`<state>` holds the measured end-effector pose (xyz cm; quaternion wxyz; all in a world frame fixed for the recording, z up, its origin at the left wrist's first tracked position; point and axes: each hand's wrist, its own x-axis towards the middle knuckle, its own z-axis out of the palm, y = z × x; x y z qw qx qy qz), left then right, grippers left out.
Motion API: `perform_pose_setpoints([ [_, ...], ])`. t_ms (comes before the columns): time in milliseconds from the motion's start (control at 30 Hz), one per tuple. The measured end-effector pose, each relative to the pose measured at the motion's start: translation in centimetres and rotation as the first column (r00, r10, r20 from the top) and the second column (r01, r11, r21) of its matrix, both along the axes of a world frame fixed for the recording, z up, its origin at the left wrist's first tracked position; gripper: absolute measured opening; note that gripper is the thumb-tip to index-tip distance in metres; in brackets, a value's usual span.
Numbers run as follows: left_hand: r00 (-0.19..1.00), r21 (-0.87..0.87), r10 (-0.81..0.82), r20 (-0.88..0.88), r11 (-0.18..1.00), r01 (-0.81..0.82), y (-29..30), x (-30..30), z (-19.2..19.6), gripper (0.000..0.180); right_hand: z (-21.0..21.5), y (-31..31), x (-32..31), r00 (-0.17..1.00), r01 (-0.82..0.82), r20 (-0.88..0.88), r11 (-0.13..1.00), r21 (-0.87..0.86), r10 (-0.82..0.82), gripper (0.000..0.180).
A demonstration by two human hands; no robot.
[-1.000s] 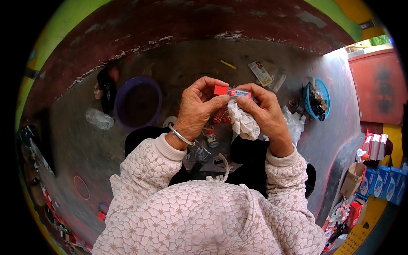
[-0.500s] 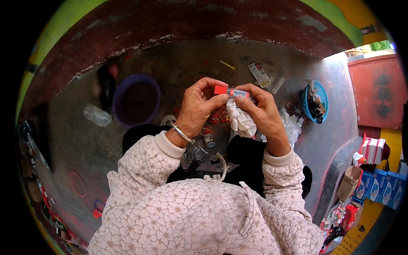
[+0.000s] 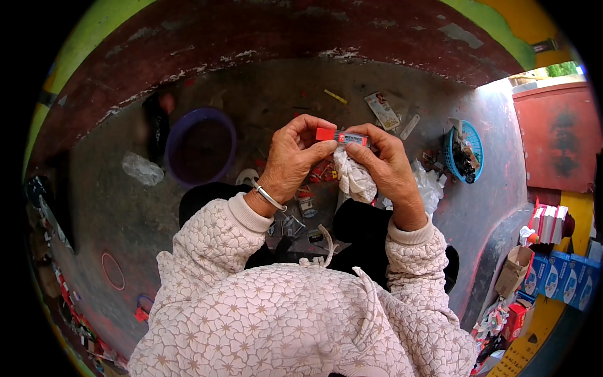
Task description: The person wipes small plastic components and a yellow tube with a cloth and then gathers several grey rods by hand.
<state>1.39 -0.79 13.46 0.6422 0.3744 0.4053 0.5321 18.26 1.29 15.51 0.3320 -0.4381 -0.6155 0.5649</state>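
Note:
Between my two hands is a small slim case (image 3: pixel 342 136), see-through and dark inside, with a red end and a printed label. My left hand (image 3: pixel 294 149) pinches the red end between thumb and fingers. At the label end, my right hand (image 3: pixel 388 164) grips the case with its thumb in front. A crumpled whitish cloth (image 3: pixel 355 179) hangs below the right thumb, also held by that hand. Below the hands, several small red pieces (image 3: pixel 321 171) and small metal parts (image 3: pixel 292 225) lie on the floor, partly hidden by my hands and legs.
A purple basin (image 3: pixel 168 151) stands at the left, beside a clear plastic bag (image 3: pixel 143 168). To the right are a blue basket (image 3: pixel 447 149) with dark scraps and a white plastic bag (image 3: pixel 428 188). Blue boxes (image 3: pixel 556 275) and a brown carton (image 3: pixel 514 270) line the right edge.
Hardly anything differs. Both hands keep their hold on the case and cloth, and the whole view has shifted very slightly.

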Motion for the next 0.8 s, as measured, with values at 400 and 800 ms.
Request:
perform_pose_setpoints([
  [400,1.000,-0.028,-0.018,0.005,0.999,0.018,0.01,-0.15,-0.37,0.026,-0.47,0.05,0.01,1.000,-0.004,-0.023,0.998,-0.058,0.002,0.022],
  [800,1.000,-0.019,-0.007,-0.005,1.000,0.007,-0.07,-0.08,0.19,0.023,0.10,-0.09,-0.10,1.000,-0.011,-0.026,1.000,-0.015,0.011,0.020],
])
